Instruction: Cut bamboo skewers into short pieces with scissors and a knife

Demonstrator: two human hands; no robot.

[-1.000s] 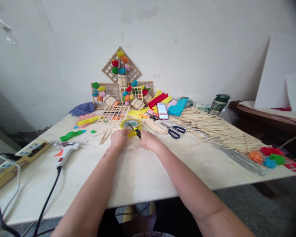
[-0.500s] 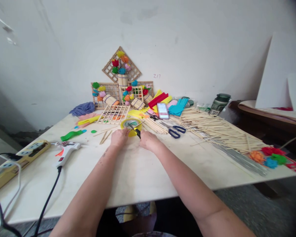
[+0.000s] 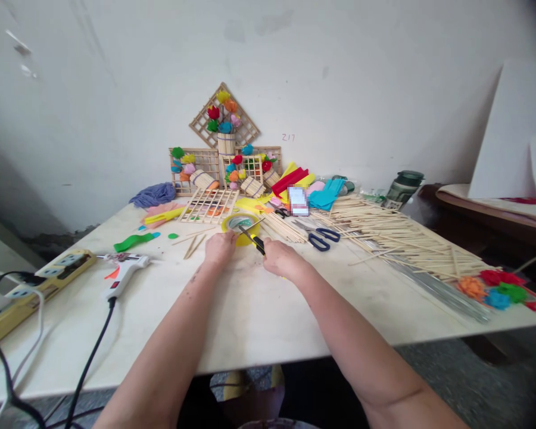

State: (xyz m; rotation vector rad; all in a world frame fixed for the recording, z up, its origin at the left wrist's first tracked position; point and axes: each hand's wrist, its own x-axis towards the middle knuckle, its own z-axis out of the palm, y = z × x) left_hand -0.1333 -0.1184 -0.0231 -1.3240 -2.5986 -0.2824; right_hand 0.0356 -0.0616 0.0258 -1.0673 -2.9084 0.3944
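Observation:
My right hand (image 3: 280, 257) is wrapped round a black-and-yellow utility knife (image 3: 258, 243). The knife's blade points away to the left and meets or crosses a thin wooden stick (image 3: 255, 224); whether it cuts into the stick is too small to tell. Pinched in the fingers of my left hand (image 3: 221, 250) is the near end of that stick, which slants up to the right. Just beyond both hands lies a roll of yellow tape (image 3: 226, 225), under the stick and the blade. Short pieces of stick (image 3: 195, 246) rest left of it.
Dark-handled scissors (image 3: 324, 238) and many loose sticks (image 3: 397, 232) lie to the right. A white glue gun (image 3: 127, 275) and a power strip (image 3: 67, 268) with cables are at left. Stick lattices with coloured flowers (image 3: 226, 128) lean against the wall. A bottle (image 3: 404, 187) stands at back right.
My right hand and the knife have drawn slightly back and to the right. My left hand keeps its grip on the stick. The whole view has shifted a little.

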